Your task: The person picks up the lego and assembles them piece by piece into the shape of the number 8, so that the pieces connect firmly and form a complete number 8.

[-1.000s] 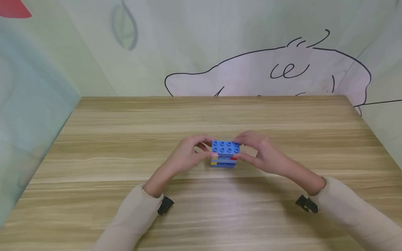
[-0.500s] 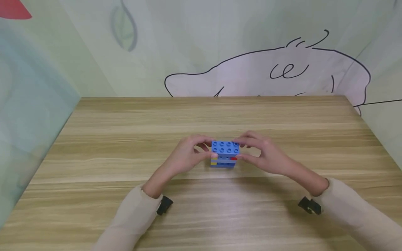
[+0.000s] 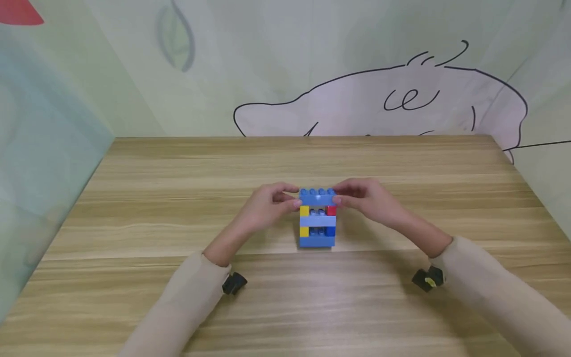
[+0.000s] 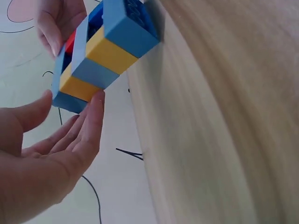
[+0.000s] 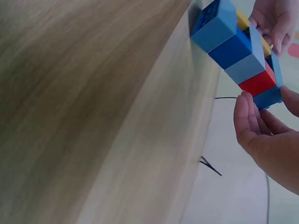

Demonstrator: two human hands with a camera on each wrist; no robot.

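Observation:
A small tower of building blocks stands at the middle of the wooden table, leaning back so its front faces the head camera. Its top is a blue block [image 3: 317, 200]; below are a yellow block [image 3: 304, 211] and red block [image 3: 331, 210], a light-blue block [image 3: 317, 221], another yellow and dark-blue pair, and a blue base block [image 3: 317, 241]. In the wrist views the base's hollow underside shows. My right hand [image 3: 372, 201] pinches the top block's right end between thumb and fingers. My left hand [image 4: 56, 154] spreads around the left end, thumb slightly off it.
The table [image 3: 178, 198] meets a wall sheet [image 3: 285, 59] printed with a cartoon figure at its far edge. Dark wrist devices sit at both cuffs [image 3: 192, 277].
The tower has tipped back, so its front now shows where mostly its studded top did. Both hands have moved slightly up in view with its top; the left thumb has come off.

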